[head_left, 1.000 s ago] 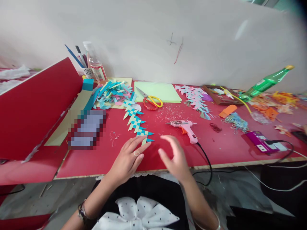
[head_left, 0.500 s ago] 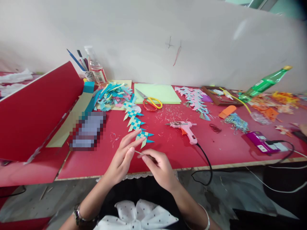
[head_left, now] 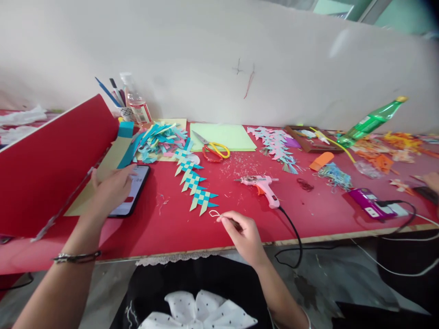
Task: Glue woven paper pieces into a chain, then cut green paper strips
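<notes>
My left hand (head_left: pixel 115 189) reaches over a smartphone (head_left: pixel 139 189) lying on the red table. Its fingers are stretched out above the upper part of the lit screen; whether they touch it I cannot tell. My right hand (head_left: pixel 242 233) pinches a thin, pale looped cord (head_left: pixel 214 213) between thumb and forefinger near the table's front edge. Just beyond the loop lies a woven paper chain (head_left: pixel 192 178) in blue and pale yellow, with pointed edges. A pink glue gun (head_left: pixel 264 187) rests on its side to the right of that chain.
Scissors (head_left: pixel 216 151) lie on pale green paper (head_left: pixel 236 137), beside a heap of paper strips (head_left: pixel 159 139). A red board (head_left: pixel 55 169) leans at left. At right are a green bottle (head_left: pixel 373 121), a purple power strip (head_left: pixel 368 203) and another person's hand (head_left: pixel 432 180).
My left hand has left the cord and moved left to the phone, whose screen now shows. My right hand has shifted slightly right, still pinching the cord, its loop now visible.
</notes>
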Demonstrator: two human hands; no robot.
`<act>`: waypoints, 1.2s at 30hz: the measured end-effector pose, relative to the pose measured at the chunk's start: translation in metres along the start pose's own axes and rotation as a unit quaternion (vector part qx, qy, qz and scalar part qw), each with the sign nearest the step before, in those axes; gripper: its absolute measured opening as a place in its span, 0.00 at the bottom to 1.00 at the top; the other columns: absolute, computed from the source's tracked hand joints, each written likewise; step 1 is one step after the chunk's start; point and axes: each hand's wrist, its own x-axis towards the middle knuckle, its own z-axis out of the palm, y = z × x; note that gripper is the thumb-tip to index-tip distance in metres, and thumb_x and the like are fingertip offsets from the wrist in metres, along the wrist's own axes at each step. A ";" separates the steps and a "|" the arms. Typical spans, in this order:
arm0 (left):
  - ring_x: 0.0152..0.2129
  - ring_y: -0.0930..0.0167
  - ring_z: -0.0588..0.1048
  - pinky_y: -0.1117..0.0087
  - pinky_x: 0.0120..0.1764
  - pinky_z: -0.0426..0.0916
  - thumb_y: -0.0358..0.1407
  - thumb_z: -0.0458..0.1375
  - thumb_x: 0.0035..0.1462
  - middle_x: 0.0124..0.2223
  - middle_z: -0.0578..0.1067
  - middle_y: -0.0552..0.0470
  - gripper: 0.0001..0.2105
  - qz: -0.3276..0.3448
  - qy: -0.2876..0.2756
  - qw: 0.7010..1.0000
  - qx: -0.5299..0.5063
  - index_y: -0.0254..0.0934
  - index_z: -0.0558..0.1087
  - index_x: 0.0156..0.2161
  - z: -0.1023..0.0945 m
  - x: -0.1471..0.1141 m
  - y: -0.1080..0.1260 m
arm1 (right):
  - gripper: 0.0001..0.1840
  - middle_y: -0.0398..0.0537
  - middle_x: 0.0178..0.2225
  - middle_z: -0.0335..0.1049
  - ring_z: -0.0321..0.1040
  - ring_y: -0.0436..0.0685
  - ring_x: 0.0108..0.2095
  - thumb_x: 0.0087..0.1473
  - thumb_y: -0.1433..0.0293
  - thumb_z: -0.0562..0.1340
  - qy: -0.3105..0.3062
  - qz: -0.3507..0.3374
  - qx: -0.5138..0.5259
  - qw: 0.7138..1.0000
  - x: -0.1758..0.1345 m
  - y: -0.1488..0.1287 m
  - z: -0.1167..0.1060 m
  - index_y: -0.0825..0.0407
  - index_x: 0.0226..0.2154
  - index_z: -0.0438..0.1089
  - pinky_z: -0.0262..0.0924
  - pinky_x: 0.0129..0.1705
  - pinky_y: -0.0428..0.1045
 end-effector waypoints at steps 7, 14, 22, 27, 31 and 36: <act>0.41 0.64 0.69 0.56 0.49 0.56 0.37 0.46 0.57 0.41 0.73 0.48 0.14 0.059 -0.113 0.990 -0.063 0.37 0.65 0.46 -0.014 -0.024 0.081 | 0.10 0.46 0.28 0.69 0.64 0.49 0.28 0.55 0.69 0.53 0.000 -0.040 -0.033 0.999 -0.001 -0.003 0.003 0.53 0.29 0.68 0.56 0.29 0.43; 0.32 0.72 0.72 0.72 0.38 0.66 0.39 0.56 0.52 0.35 0.73 0.53 0.16 0.055 -0.201 0.926 -0.314 0.39 0.65 0.46 0.005 -0.067 0.139 | 0.11 0.46 0.28 0.65 0.62 0.50 0.29 0.56 0.71 0.50 -0.065 -0.085 -0.115 0.988 -0.001 -0.006 0.012 0.53 0.32 0.66 0.55 0.31 0.44; 0.33 0.72 0.72 0.72 0.37 0.66 0.35 0.56 0.52 0.36 0.73 0.52 0.11 0.072 -0.253 0.911 -0.318 0.40 0.68 0.42 0.018 -0.075 0.140 | 0.10 0.45 0.28 0.68 0.63 0.50 0.27 0.56 0.70 0.50 -0.069 -0.055 -0.110 0.990 -0.004 -0.004 0.012 0.53 0.31 0.67 0.54 0.29 0.44; 0.37 0.69 0.71 0.69 0.40 0.66 0.36 0.54 0.53 0.39 0.71 0.48 0.06 0.120 -0.188 0.935 -0.277 0.38 0.72 0.35 0.029 -0.075 0.138 | 0.12 0.44 0.25 0.68 0.62 0.48 0.24 0.56 0.68 0.50 -0.069 -0.041 -0.084 0.993 -0.002 -0.005 0.014 0.52 0.32 0.67 0.54 0.27 0.43; 0.29 0.71 0.72 0.71 0.35 0.65 0.37 0.53 0.54 0.31 0.73 0.50 0.08 0.113 -0.197 0.932 -0.282 0.37 0.72 0.30 0.027 -0.073 0.133 | 0.12 0.46 0.26 0.69 0.64 0.49 0.25 0.56 0.67 0.50 -0.043 -0.041 -0.068 0.996 0.002 -0.001 0.014 0.53 0.30 0.67 0.55 0.28 0.43; 0.32 0.71 0.72 0.71 0.36 0.65 0.37 0.50 0.56 0.34 0.74 0.50 0.09 0.044 -0.217 0.925 -0.309 0.38 0.71 0.37 0.024 -0.073 0.132 | 0.13 0.46 0.27 0.69 0.64 0.49 0.27 0.56 0.68 0.49 -0.054 -0.043 -0.076 0.995 0.004 0.000 0.012 0.53 0.29 0.66 0.55 0.30 0.43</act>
